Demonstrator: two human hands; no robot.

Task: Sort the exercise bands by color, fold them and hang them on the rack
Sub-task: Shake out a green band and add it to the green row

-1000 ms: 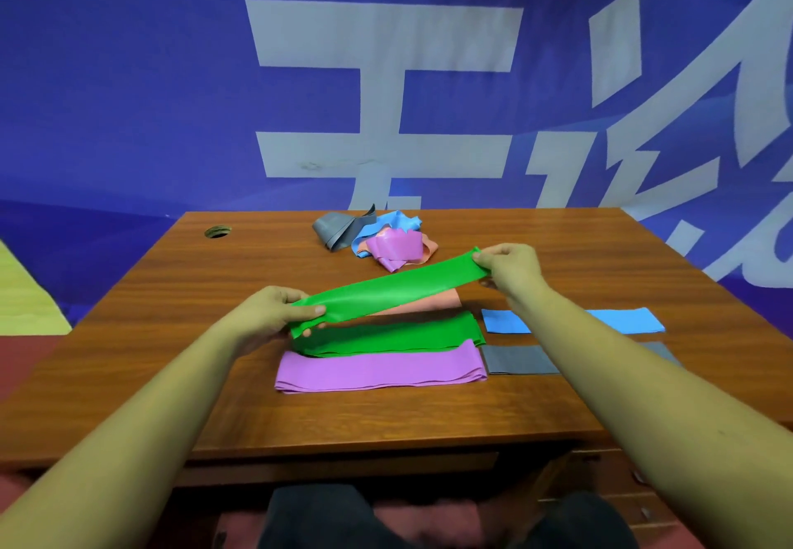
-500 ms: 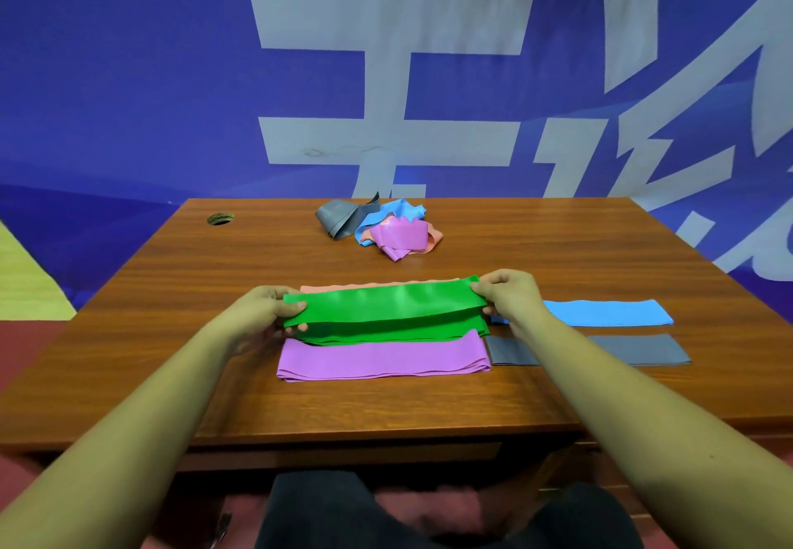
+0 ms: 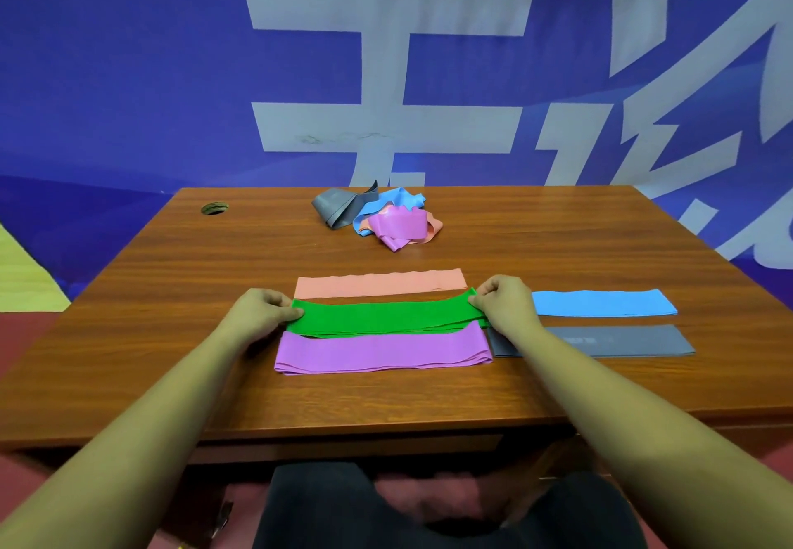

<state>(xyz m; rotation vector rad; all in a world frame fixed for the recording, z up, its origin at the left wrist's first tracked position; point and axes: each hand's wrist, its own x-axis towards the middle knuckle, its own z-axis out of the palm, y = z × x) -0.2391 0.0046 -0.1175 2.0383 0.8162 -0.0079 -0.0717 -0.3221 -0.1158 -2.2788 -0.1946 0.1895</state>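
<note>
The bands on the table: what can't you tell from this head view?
- Rack: nowhere in the head view.
- Green band: its ends hidden by the left hand and right hand; layer count unclear.
- Tangled pile: bands overlap, number uncertain.
- Grey band: faint print, too small to read.

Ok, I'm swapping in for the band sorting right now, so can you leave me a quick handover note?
Left hand and right hand each pinch an end of the green band, laid on the green stack.
Flat on the table: pink band, purple band, blue band, grey band.
Left: the unsorted pile at the back, then hanging. No rack in view.
</note>
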